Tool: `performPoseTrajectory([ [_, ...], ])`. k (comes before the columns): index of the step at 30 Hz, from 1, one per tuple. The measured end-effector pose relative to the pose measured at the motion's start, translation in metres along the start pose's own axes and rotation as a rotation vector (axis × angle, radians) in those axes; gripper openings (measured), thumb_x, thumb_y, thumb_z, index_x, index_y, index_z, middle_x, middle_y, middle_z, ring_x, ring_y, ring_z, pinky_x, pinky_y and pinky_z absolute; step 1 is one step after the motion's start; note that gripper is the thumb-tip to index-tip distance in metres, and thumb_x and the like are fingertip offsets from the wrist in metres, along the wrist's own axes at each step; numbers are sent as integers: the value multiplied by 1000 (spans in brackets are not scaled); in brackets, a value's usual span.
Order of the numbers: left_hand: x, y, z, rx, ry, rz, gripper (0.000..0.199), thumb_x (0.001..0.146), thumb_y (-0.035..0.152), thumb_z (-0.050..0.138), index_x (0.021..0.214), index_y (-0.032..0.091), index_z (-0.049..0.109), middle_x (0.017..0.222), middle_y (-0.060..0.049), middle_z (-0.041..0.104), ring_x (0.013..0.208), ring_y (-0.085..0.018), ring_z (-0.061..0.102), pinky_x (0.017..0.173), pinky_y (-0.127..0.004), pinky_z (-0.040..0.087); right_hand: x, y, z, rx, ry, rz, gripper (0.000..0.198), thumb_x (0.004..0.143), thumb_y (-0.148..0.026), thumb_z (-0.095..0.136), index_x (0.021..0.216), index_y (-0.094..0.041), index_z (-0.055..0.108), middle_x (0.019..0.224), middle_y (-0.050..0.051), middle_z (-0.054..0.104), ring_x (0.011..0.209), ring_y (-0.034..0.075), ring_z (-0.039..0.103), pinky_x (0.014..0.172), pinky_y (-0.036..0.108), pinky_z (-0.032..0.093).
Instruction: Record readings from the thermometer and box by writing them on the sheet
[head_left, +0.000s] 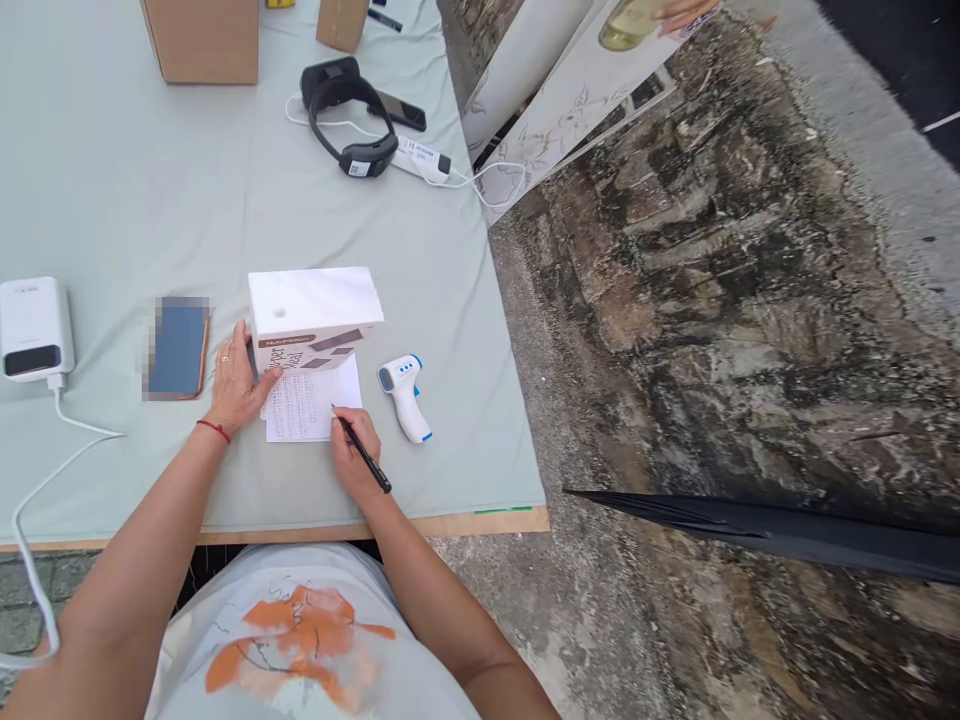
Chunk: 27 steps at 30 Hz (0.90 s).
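My left hand grips the lower left corner of a white box, thumb on its printed front and fingers along its side. The box stands on or just behind some sheets of paper covered in small handwriting. In my right hand is a black pen, its tip close to the right part of the paper. A white and blue infrared thermometer lies to the right of that hand. Left of my left hand rests a phone with a dark screen.
A white power bank with a cable sits at the far left. Toward the back are a black headset, a second phone, a white cabled stick and cardboard boxes. The table's right edge borders rough stone ground.
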<state>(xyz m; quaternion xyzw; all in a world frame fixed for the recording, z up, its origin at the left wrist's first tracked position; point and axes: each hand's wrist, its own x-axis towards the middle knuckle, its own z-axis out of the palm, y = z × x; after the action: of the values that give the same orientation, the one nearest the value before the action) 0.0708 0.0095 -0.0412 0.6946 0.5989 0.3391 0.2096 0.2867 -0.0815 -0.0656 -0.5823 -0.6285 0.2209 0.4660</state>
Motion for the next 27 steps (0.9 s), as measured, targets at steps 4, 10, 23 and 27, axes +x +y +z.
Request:
performPoseTrajectory([
  [4, -1, -2, -1, -81, 42, -15, 89, 91, 77, 40, 155, 17, 25, 134, -20, 57, 128, -35, 52, 108, -54, 39, 7, 13, -12, -199, -40, -147, 40, 98, -15, 39, 131, -23, 60, 108, 12, 65, 101, 23, 61, 92, 43, 53],
  [10, -3, -5, -3, -115, 109, -107, 87, 91, 81, 31, 150, 17, 35, 112, -14, 64, 110, -31, 62, 101, -50, 45, 17, 28, -21, -313, -114, -249, 55, 93, -4, 34, 138, -25, 58, 114, 14, 61, 103, 24, 58, 92, 44, 51],
  [23, -2, 6, -10, -49, 104, -96, 77, 93, 75, 27, 137, 17, 53, 113, -16, 67, 109, -33, 60, 95, -49, 48, 36, 59, -64, -310, 30, 406, 55, 80, -54, 58, 120, -18, 64, 103, 13, 67, 96, 30, 60, 82, 44, 51],
  [27, -3, 7, -11, -35, 94, -86, 73, 95, 72, 27, 137, 18, 53, 113, -15, 67, 110, -33, 60, 95, -48, 47, 29, 16, -45, 147, 24, 400, 44, 86, -55, 54, 106, -19, 68, 85, 5, 68, 76, 22, 60, 69, 34, 51],
])
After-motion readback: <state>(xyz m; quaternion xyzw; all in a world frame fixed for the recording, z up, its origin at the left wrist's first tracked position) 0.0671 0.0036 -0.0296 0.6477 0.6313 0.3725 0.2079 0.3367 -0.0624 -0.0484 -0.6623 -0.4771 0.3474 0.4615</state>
